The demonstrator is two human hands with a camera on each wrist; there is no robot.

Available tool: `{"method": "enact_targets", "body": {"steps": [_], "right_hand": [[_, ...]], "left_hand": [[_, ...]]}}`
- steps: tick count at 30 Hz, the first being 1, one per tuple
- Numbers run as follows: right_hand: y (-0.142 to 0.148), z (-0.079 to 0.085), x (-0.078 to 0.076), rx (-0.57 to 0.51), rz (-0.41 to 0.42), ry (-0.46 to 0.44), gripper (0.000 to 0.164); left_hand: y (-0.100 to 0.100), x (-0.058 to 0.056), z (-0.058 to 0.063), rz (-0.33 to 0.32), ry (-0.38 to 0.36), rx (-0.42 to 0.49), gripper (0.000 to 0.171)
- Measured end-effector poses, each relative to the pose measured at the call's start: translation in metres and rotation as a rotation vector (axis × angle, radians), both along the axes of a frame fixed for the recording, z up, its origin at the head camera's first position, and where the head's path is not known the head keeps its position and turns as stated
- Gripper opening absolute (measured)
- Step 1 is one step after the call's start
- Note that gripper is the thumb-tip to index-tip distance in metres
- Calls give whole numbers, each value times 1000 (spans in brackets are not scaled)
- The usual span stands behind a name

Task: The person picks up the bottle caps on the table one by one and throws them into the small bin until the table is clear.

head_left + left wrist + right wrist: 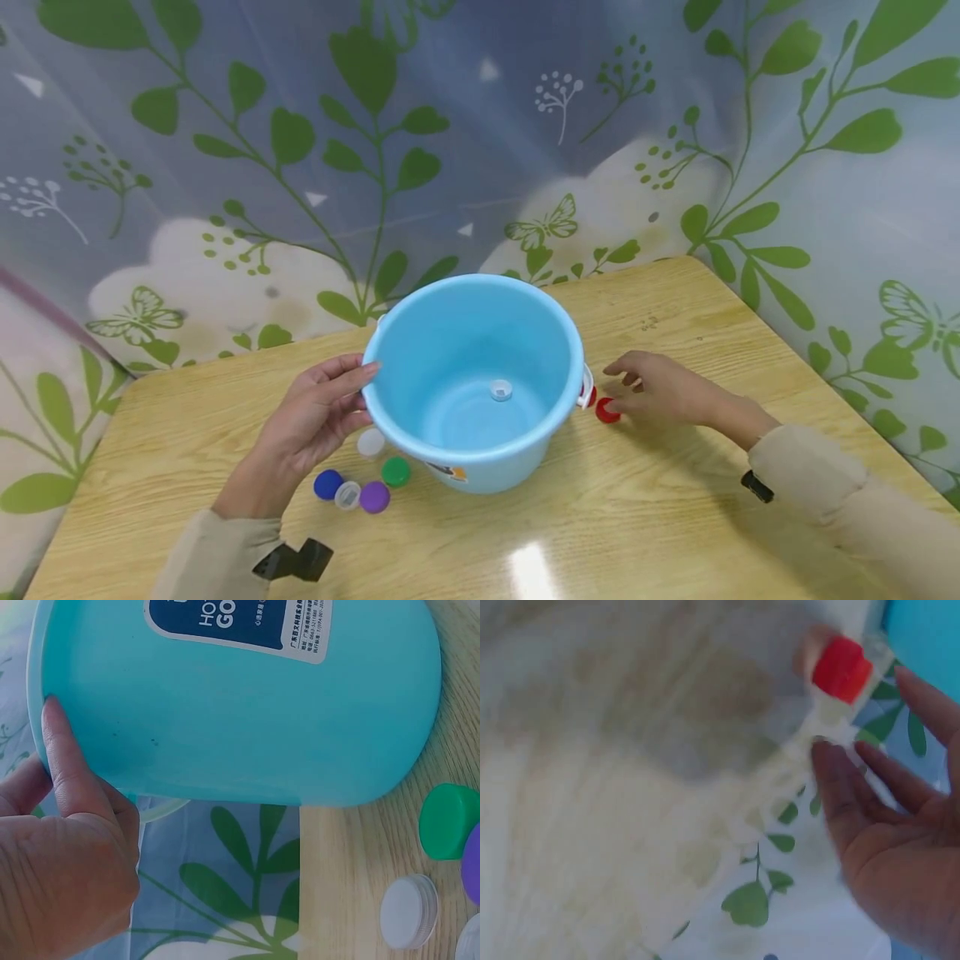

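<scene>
A light-blue plastic bucket (480, 321) stands at the middle of the table, its mouth facing me. My left hand (318, 408) pinches its rim on the left, thumb over the edge and fingers along the outside; the printed label (240, 622) shows on the wall in the left wrist view. A white bottle cap (500, 389) lies on the bucket's floor. To the right of the bucket, my right hand (667, 390) holds nothing, its fingers loosely bent right beside a red bottle cap (608, 410). Another red cap (592, 397) is partly hidden behind the bucket's white handle end (586, 388).
Left of the bucket lie a blue cap (327, 484), a purple cap (375, 497), a green cap (396, 472), a white cap (371, 442) and a clear-white cap (347, 496). Leaf-patterned cloth (450, 167) hangs along the back and sides of the wooden table (637, 533).
</scene>
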State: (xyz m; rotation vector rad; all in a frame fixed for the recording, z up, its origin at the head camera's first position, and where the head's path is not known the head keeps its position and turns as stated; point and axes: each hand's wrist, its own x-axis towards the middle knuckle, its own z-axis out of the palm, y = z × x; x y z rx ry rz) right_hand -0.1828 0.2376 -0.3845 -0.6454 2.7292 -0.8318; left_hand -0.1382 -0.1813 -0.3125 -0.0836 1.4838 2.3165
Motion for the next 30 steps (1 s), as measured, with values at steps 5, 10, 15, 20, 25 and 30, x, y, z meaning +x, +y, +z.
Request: {"method": "enact_targets", "body": {"steps": [5, 10, 15, 20, 25, 30], "right_hand": [[-8, -11, 9, 62, -46, -11, 58], [-14, -16, 13, 93, -84, 25, 50], [-16, -18, 14, 87, -80, 45, 32], [-17, -18, 15, 86, -70, 79, 19], [-18, -20, 15, 91, -76, 85, 20], [-16, -20, 17, 112, -73, 83, 22]], "left_hand": [[0, 1, 1, 3, 1, -2, 8], [0, 1, 1, 3, 1, -2, 8], [0, 1, 1, 5, 2, 4, 7], [0, 0, 1, 5, 7, 1, 7], [0, 0, 0, 8, 1, -1, 7], [0, 1, 0, 6, -6, -1, 7]]}}
